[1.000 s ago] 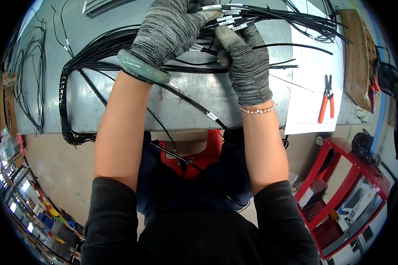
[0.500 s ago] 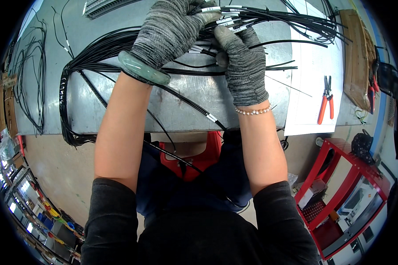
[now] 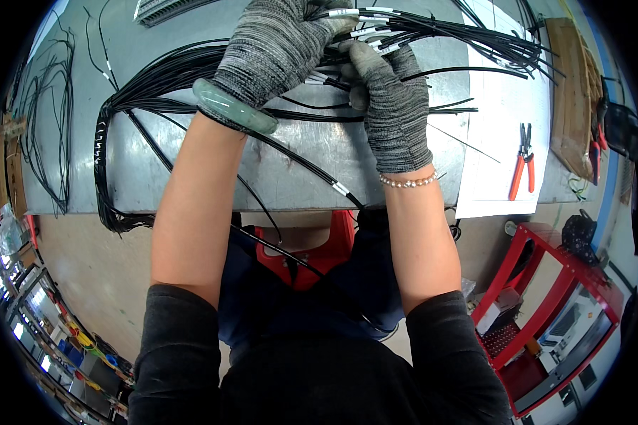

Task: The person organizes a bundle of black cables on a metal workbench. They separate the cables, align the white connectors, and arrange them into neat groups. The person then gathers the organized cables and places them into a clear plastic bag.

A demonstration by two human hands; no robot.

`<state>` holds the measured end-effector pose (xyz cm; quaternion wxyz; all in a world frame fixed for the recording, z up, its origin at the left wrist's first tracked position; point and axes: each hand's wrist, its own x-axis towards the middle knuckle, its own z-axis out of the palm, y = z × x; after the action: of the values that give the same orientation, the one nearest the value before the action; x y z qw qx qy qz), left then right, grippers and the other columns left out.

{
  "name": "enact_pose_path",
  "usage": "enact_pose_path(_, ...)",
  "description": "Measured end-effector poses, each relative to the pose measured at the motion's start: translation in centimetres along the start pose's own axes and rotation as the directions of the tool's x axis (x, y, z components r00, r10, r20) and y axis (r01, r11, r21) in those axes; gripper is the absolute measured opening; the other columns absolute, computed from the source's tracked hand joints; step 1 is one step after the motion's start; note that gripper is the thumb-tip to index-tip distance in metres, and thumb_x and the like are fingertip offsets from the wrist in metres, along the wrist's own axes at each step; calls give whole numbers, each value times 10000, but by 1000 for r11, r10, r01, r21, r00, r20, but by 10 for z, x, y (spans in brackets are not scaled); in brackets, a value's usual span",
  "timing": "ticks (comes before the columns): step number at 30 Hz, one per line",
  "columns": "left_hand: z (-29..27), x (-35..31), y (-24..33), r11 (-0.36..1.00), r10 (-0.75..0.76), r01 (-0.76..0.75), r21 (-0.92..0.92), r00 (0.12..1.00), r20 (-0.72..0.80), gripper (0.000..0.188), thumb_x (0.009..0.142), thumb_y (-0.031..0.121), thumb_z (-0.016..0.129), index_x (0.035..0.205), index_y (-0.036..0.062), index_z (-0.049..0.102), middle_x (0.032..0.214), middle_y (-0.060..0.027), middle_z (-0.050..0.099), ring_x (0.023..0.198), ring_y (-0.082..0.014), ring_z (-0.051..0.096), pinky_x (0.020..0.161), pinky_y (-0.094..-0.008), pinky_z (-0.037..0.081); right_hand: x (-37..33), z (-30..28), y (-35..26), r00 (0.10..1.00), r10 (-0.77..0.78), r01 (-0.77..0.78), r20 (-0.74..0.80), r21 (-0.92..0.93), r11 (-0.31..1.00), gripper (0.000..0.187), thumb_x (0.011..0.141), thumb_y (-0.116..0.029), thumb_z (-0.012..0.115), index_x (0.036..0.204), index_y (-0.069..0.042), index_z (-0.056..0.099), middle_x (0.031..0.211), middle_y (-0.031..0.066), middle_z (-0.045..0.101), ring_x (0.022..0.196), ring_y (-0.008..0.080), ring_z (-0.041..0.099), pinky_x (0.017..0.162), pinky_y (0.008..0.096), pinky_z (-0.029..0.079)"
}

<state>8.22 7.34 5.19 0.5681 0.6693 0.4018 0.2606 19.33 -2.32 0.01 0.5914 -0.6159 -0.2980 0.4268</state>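
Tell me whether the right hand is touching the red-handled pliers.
Apart. The head view shows a plain gap: metal table and white paper lie between the right hand and the pliers.

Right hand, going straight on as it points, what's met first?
Probably the white-labelled black wires just ahead of the right hand; depth is unclear, so it may already touch them.

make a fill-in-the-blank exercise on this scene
The wires at the gloved left hand and right hand are ____ in colour.
The beaded bracelet circles the ____ wrist.
The green bangle circles the ____ wrist.
A white ____ sheet lies under the red-handled pliers.

Missing words: black; right; left; paper
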Motion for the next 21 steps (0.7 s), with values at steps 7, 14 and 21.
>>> enact_pose_path(7, 0, -3, 6, 999, -17, 19, -47, 999, 49, 164, 793, 33, 626, 942, -9, 575, 767, -50, 598, 674, -99, 548, 596, -239, 468, 1, 3, 6, 998, -49, 49, -35, -12, 999, 206, 798, -208, 667, 909, -46, 606, 753, 49, 601, 609, 94, 543, 508, 217, 438)
enact_pose_path(14, -2, 0, 0, 1000, 12, -13, 26, 999, 30, 185, 785, 50, 639, 950, -8, 577, 789, -52, 607, 703, -107, 552, 636, -251, 472, -1, 6, -5, 999, 50, -48, -21, 87, 995, 244, 799, -216, 672, 925, -17, 610, 741, 55, 610, 643, 97, 570, 550, 225, 466)
enact_pose_path(21, -3, 0, 1, 1000, 20, -20, -8, 1000, 10, 190, 785, 61, 642, 950, -5, 577, 795, -56, 611, 715, -115, 557, 647, -257, 475, -4, 3, -10, 998, 64, -64, 3, 170, 983, 289, 774, -292, 698, 858, -27, 622, 660, 36, 588, 496, 75, 533, 456, 201, 432)
